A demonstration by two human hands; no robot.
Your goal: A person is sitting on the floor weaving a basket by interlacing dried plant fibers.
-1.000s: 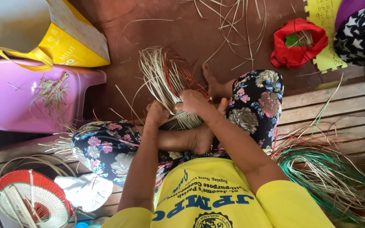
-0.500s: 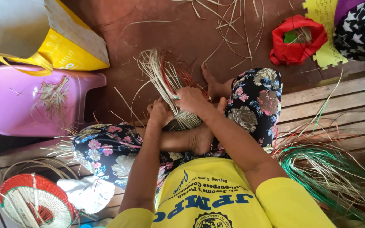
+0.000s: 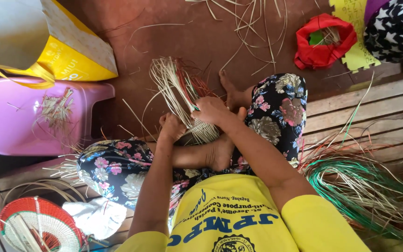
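Observation:
A half-woven piece of pale straw strips (image 3: 183, 100), with some red strips in it, fans out over the brown floor in front of my crossed legs. My left hand (image 3: 172, 127) grips its lower left edge. My right hand (image 3: 211, 110) is closed on the strips at its woven base, just above my bare foot (image 3: 215, 154). Both forearms reach forward from yellow sleeves over flowered trousers.
A pink plastic stool (image 3: 29, 121) with straw scraps and a yellow paper bag (image 3: 47, 46) stand at left. A red woven fan (image 3: 38, 228) lies lower left. Green and pale strips (image 3: 369, 191) pile on wooden slats at right. A red bag (image 3: 323, 42) sits behind.
The fan of strips has swung a little to the right and upright between my hands. My right hand has shifted along the woven base.

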